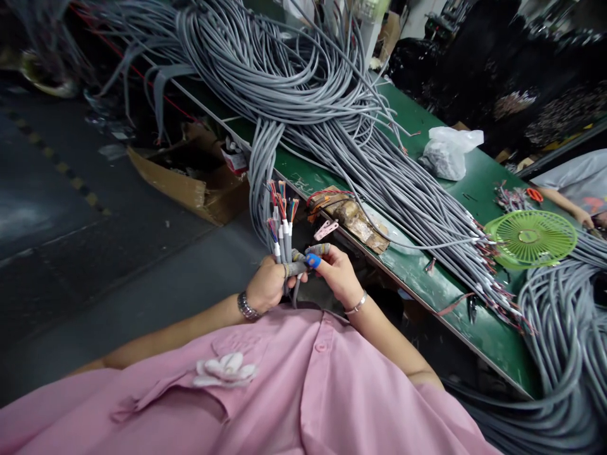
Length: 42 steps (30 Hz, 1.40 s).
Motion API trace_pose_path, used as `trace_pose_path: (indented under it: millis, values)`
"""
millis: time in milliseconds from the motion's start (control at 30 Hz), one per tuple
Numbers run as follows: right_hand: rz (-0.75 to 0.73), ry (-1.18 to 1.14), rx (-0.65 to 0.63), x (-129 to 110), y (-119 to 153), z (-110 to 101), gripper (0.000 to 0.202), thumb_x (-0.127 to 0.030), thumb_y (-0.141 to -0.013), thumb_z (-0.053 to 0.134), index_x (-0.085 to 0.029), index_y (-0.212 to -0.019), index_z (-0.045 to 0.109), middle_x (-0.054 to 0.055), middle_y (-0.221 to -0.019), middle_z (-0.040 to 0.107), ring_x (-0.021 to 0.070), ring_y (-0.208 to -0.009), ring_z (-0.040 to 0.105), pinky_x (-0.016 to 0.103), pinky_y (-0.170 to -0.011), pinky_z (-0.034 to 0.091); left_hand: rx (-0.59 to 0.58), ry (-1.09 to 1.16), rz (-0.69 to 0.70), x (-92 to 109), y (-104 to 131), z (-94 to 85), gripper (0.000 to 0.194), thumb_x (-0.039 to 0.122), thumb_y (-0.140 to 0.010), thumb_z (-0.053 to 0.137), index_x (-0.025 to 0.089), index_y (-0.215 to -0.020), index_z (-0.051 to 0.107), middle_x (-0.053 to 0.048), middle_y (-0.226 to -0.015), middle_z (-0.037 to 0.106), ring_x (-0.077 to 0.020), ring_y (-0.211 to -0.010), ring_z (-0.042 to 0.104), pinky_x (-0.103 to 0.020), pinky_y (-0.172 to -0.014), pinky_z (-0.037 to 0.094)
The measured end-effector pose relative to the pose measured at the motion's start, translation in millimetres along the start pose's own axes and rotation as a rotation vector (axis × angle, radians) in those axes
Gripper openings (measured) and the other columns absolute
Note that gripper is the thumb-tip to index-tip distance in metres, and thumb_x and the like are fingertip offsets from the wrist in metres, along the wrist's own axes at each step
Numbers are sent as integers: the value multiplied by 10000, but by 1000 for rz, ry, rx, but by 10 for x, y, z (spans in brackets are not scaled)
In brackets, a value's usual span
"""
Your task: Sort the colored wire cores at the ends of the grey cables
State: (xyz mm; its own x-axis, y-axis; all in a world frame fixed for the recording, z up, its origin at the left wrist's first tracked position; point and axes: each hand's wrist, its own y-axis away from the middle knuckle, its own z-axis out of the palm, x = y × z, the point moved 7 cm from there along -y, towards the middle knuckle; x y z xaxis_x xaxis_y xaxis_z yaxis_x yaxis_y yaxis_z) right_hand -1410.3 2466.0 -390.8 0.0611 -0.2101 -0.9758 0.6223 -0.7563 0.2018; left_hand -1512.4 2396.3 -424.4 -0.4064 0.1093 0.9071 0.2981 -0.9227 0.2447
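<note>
My left hand (268, 283) is closed around a bundle of grey cables (286, 243). Their upper ends are stripped, and thin coloured wires (282, 205) fan out above white bands. Close beside it, my right hand (340, 277) has its thumb and fingers drawn together at the left fingertips; what they pinch, if anything, is hidden. Blue tape covers the right thumb, and grey wraps cover fingers of both hands. From the bench edge a thick hank of grey cables (265, 158) hangs down behind the held bundle.
Long grey cables (403, 180) lie across the green bench (417, 278). On it are a green fan (531, 237), a white plastic bag (448, 155) and a pink clip (325, 229) near cardboard. An open carton (190, 189) sits below left. Another person's arm (564, 202) is at far right.
</note>
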Motion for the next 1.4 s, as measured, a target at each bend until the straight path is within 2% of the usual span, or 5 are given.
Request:
trace_pose_path:
  millis: [133,333,667,967,1400]
  values:
    - [-48,-12,33,18,1,34,285,-433,-716,706,-171,-775,610,-22,-608,602,106,-558,538,242,-566,471,-20,-28,-3,-15,11,14,203,272,-728,665,143,-580,615,-21,-517,592,-61,-398,382,-197,-412,279]
    - [-41,-11,148,140,11,-18,283,-434,-721,698,-167,-773,618,-8,-662,607,105,-584,533,216,-511,438,28,39,36,16,36,25,187,274,-738,658,146,-608,617,-12,-528,590,-69,-414,405,-208,-432,312]
    - [-31,-60,90,87,37,14,285,-380,-680,741,-155,-817,633,-27,-654,588,79,-549,489,212,-531,421,48,55,32,33,21,-24,217,281,-746,634,133,-589,604,-12,-515,568,-69,-405,389,-212,-425,295]
    - [-56,-20,113,98,46,5,229,-371,-732,694,-164,-794,617,-18,-673,597,90,-567,511,214,-527,431,64,65,20,11,-10,-24,215,254,-743,636,138,-565,603,10,-457,503,-72,-404,378,-216,-426,301]
    - [76,-93,96,239,37,-11,320,-418,-678,745,-172,-786,570,-63,-530,518,76,-455,464,207,-447,418,123,83,43,8,-14,-81,181,224,-722,667,129,-582,604,-8,-530,579,-58,-401,385,-205,-421,289]
